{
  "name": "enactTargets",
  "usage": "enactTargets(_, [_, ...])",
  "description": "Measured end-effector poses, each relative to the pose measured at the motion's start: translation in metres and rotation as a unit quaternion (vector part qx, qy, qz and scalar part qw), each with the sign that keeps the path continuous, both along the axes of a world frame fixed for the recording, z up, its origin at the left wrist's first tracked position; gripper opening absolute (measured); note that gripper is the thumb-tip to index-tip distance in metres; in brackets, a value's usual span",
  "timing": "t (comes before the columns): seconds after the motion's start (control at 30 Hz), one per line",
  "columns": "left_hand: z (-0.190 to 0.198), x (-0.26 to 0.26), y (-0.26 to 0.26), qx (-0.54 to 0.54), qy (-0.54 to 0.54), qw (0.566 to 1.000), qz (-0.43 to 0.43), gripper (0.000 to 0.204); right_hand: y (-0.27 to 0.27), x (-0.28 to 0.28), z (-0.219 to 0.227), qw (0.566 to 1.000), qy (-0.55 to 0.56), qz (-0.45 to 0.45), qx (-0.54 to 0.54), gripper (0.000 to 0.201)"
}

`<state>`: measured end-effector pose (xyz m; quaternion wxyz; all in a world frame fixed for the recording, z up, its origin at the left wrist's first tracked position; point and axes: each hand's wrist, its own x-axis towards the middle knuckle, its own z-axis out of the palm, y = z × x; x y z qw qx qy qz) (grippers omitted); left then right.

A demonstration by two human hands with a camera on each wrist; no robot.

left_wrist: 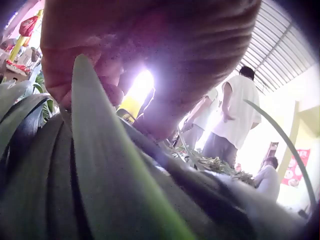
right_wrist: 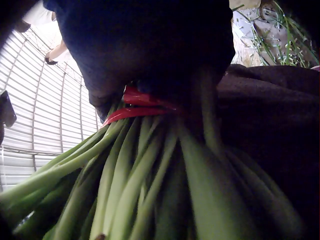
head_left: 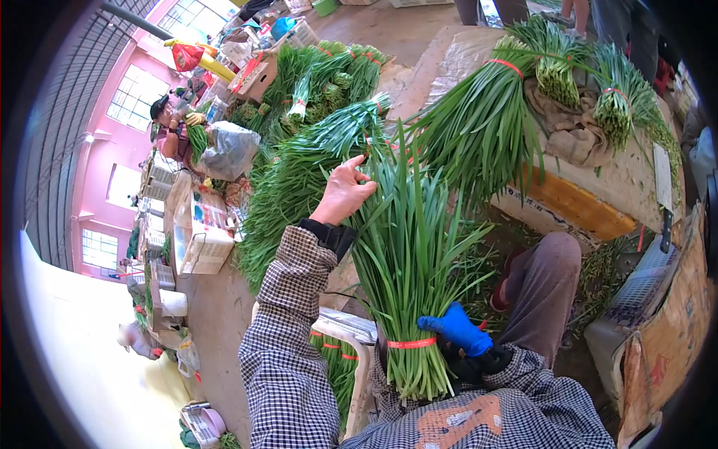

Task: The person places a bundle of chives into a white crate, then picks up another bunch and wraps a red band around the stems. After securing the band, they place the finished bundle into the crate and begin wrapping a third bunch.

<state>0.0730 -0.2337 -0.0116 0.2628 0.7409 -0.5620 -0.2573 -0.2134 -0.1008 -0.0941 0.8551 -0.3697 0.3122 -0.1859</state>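
Nearest the wearer, the right hand (head_left: pixel 458 330), in a blue glove, is clamped on the bunch (head_left: pixel 407 254) of long green leaves. The bunch stands roughly upright over the lap, its cut ends low and leaf tips high. A red band (head_left: pixel 411 344) circles its stems, right beside the grip.

Above the grip, the left hand (head_left: pixel 344 192), bare, is at the upper leaves. A gap shows between its thumb and fingers; whether a leaf is pinched cannot be told.

Just left of the grip, a pale crate (head_left: pixel 365 325) contains banded bunches (head_left: pixel 342 358). To its right are a bent knee (head_left: pixel 557 258) and, farther out, a blue basket (head_left: pixel 645 283), with a knife (head_left: pixel 663 191) above it.

Beyond the grip, up and right, a bench (head_left: pixel 602 183) bears a large tied bundle (head_left: pixel 493 105), two smaller bundles (head_left: pixel 557 75) and a brown cloth (head_left: pixel 572 135). Up and left lies a heap (head_left: pixel 292 168) of greens.

Farthest left, past a plastic bag (head_left: pixel 230 152), a person in a cap (head_left: pixel 160 107) handles greens.
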Motion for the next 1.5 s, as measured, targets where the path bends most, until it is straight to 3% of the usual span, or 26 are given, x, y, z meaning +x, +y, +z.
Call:
enactTargets(0.1, [-0.001, 0.004, -0.002, -0.008, 0.076, 0.997, 0.014, 0.063, 0.001, 0.002, -0.01, 0.999, -0.022, -0.003, -0.032, 0.06])
enactTargets(0.23, [0.003, 0.003, 0.001, -0.013, 0.119, 0.993, 0.008, 0.025, 0.0, 0.002, -0.014, 0.999, -0.022, 0.008, -0.028, 0.061])
enactTargets(0.33, [-0.005, 0.004, 0.001, -0.053, 0.196, 0.979, 0.007, 0.015, 0.002, 0.002, -0.016, 0.999, -0.031, 0.005, -0.031, 0.063])
enactTargets(0.47, [-0.011, 0.004, 0.002, -0.082, 0.222, 0.971, -0.015, 0.014, 0.003, 0.003, -0.017, 0.999, -0.029, -0.001, -0.029, 0.065])
enactTargets(0.7, [0.004, -0.006, 0.007, -0.042, 0.211, 0.975, 0.06, 0.015, 0.006, 0.003, -0.021, 0.999, -0.028, -0.015, -0.032, 0.065])
enactTargets(0.77, [0.001, 0.0, 0.006, -0.122, 0.126, 0.984, 0.021, 0.021, 0.005, 0.003, -0.024, 0.998, -0.051, -0.005, -0.025, 0.063])
enactTargets(0.8, [0.003, 0.004, 0.01, -0.17, -0.004, 0.985, 0.027, 0.021, 0.005, 0.003, -0.024, 0.998, -0.05, -0.006, -0.025, 0.063])
enactTargets(0.83, [0.018, -0.01, 0.017, -0.3, -0.129, 0.945, 0.002, 0.015, 0.005, 0.003, -0.023, 0.999, -0.04, -0.004, -0.022, 0.062])
enactTargets(0.9, [0.052, -0.038, 0.043, -0.328, -0.222, 0.91, -0.125, 0.015, 0.004, 0.003, -0.021, 0.999, -0.028, -0.007, -0.016, 0.06])
enactTargets(0.97, [0.06, -0.08, 0.085, -0.215, -0.128, 0.927, -0.28, 0.018, 0.003, 0.004, -0.017, 0.999, -0.046, -0.01, -0.019, 0.061])
enactTargets(1.03, [0.029, -0.064, 0.112, -0.043, -0.164, 0.962, -0.212, 0.02, 0.005, 0.002, -0.017, 0.999, -0.038, -0.006, -0.022, 0.061])
enactTargets(1.1, [0.013, -0.004, 0.123, -0.084, -0.337, 0.933, -0.09, 0.029, 0.001, 0.004, -0.017, 0.999, -0.039, -0.01, -0.032, 0.061])
enactTargets(1.17, [0.008, 0.035, 0.149, 0.024, -0.311, 0.949, -0.042, 0.03, 0.009, 0.002, -0.016, 0.998, -0.048, -0.049, -0.003, 0.061])
enactTargets(1.27, [0.011, 0.043, 0.165, 0.03, -0.268, 0.963, 0.027, 0.026, 0.007, 0.003, -0.022, 0.998, -0.036, -0.048, -0.025, 0.059])
enactTargets(1.33, [0.018, 0.036, 0.166, -0.094, -0.233, 0.966, 0.06, 0.021, 0.006, 0.003, -0.021, 0.999, -0.026, -0.025, -0.032, 0.06])
enactTargets(1.43, [0.042, 0.011, 0.163, -0.137, -0.286, 0.948, 0.035, 0.016, 0.006, 0.002, -0.021, 0.998, -0.031, -0.022, -0.041, 0.061])
enactTargets(1.5, [0.047, -0.023, 0.17, -0.106, -0.207, 0.972, 0.039, 0.02, 0.006, 0.003, -0.024, 0.998, -0.031, -0.015, -0.054, 0.061])
